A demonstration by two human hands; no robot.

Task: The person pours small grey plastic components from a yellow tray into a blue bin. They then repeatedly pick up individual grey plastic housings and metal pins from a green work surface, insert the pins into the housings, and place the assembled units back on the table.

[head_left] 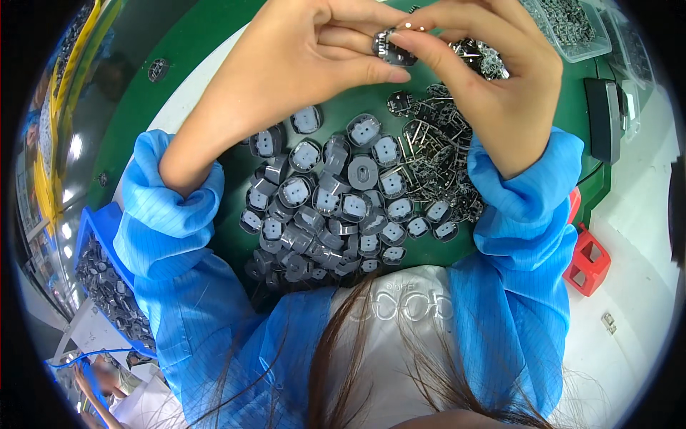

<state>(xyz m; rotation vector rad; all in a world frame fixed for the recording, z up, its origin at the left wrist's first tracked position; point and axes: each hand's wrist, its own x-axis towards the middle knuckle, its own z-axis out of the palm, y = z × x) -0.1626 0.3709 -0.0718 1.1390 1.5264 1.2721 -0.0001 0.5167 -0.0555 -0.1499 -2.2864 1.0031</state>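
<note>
Grey plastic made up the small round part [391, 47] that both hands pinched at the far edge of the green counter [214, 43]: the left hand [300, 61] had its grip clamped on the part's near side with thumb and fingers, and the right hand [493, 79] had its grip closed on the other side with thumb and forefinger. Just below the hands, a loose heap of grey housings [336, 207] with pale inserts lay on the counter between the two blue sleeves [171, 236]. Beside that heap, toward the right, a tangle of small metal pin pieces [436, 154] touched it. At the upper right, a clear plastic tray [579, 32] held more small dark metal parts. At the lower left, a blue bin [107, 264] was filled with dark grey parts. A red plastic piece [589, 261] sat off the counter's right edge.
</note>
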